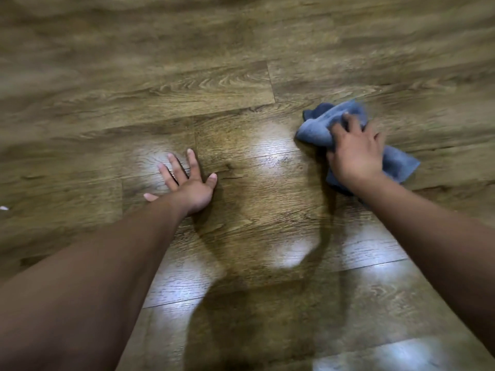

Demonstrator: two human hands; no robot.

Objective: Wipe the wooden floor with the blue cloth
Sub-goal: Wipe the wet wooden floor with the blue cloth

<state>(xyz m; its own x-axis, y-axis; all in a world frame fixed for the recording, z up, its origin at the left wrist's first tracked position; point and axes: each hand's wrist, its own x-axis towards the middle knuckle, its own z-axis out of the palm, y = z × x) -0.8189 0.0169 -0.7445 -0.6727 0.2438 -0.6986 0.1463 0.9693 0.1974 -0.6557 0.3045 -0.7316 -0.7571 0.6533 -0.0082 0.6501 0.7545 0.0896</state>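
At frame right the right hand (355,153) clutches the bunched cloth (321,127) to scrub the floor (187,76); the left hand (187,183), splayed flat at centre, braces.

This looks like an indoor room, most likely in a home, though little beyond the floor (241,84) shows. The whole frame is filled with wood-look planks in brown, laid in staggered rows with visible end joints near the upper middle and left of centre. Bright pale patches of reflected light lie on the planks in the centre and along the lower right, so the boards have a smooth, slightly glossy finish. A small white speck (4,208) sits at the far left edge. The upper part is blurred.
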